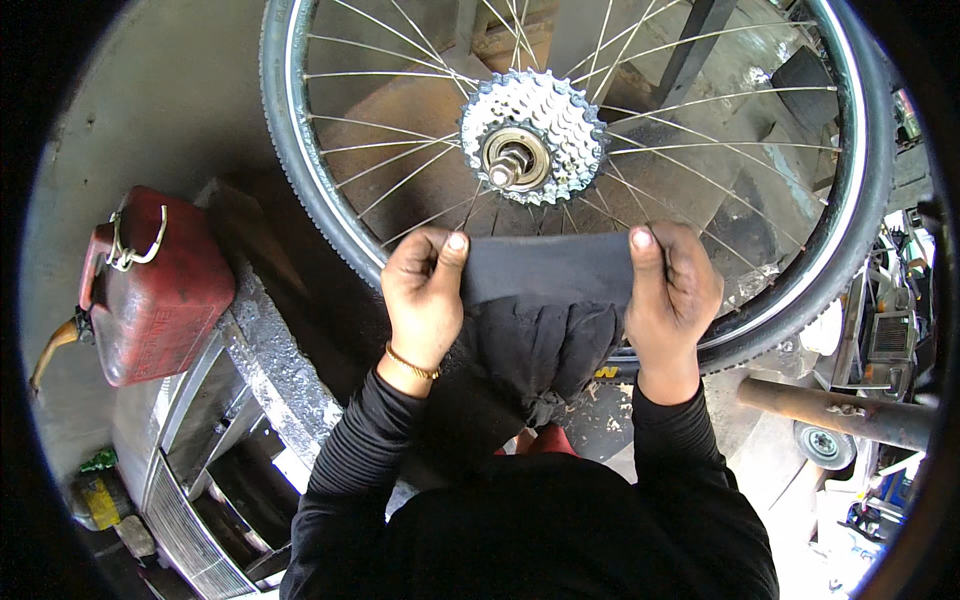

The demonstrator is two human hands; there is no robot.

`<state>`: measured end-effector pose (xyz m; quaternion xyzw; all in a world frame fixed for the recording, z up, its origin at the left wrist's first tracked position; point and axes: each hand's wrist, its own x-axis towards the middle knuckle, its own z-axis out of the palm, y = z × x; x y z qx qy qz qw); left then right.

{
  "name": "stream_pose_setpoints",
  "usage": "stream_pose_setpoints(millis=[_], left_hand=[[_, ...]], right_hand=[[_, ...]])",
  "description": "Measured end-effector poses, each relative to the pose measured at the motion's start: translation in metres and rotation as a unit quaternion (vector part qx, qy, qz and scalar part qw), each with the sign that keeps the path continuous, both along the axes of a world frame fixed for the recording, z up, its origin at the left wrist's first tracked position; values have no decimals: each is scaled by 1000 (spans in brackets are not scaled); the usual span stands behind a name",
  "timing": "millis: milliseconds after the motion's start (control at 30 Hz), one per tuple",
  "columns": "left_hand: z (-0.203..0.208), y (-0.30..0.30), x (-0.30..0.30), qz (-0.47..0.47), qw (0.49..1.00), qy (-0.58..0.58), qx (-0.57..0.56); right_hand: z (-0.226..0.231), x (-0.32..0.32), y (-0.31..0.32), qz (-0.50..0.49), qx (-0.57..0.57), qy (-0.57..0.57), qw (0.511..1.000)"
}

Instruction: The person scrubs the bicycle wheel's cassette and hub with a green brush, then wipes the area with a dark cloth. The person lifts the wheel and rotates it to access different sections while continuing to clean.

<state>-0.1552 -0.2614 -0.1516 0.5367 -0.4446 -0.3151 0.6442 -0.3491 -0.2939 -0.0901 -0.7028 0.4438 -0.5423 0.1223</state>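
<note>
Between my two hands a black cloth (548, 268) is stretched flat along its smooth upper edge; below that it hangs in gathered folds. My left hand (425, 285) grips its left end, thumb on top and fingers curled, with a gold-coloured bracelet at the wrist. At the right end, my right hand (672, 292) pinches it the same way. Just beyond the cloth stands a bicycle wheel with a black tyre (290, 130), thin spokes and a silver sprocket cluster (535, 135) around its axle. The cloth and my hands cover part of the lower rim.
A red jerrycan (165, 290) with a wire on its handle sits at the left on a rough ledge (275, 350). Below it is a grey slatted metal piece (190, 520). To the right, a rusty pipe (835, 412) lies above a small wheel (824, 445), near cluttered parts.
</note>
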Motion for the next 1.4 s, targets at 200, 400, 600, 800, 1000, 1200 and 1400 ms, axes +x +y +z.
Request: stream_pose_setpoints(millis=[200, 400, 600, 800, 1000, 1200, 1400], left_hand=[[9, 15, 3, -54, 998, 23, -21], [23, 28, 7, -110, 993, -38, -32], [45, 62, 3, -116, 991, -66, -28], [47, 71, -12, -125, 990, 26, -55], [28, 65, -37, -100, 965, 228, 86], [21, 42, -50, -184, 967, 174, 16], [21, 5, -56, -91, 981, 171, -2]], right_hand=[[4, -7, 1, 52, 42, -47, 997], [11, -14, 5, 156, 158, -144, 964], [9, -41, 31, 291, 284, -110, 907], [12, -65, 40, 418, 299, -48, 856], [1, -38, 40, 242, 203, -288, 904], [12, -8, 6, 243, 191, -297, 903], [21, 8, -23, 193, 95, -84, 973]])
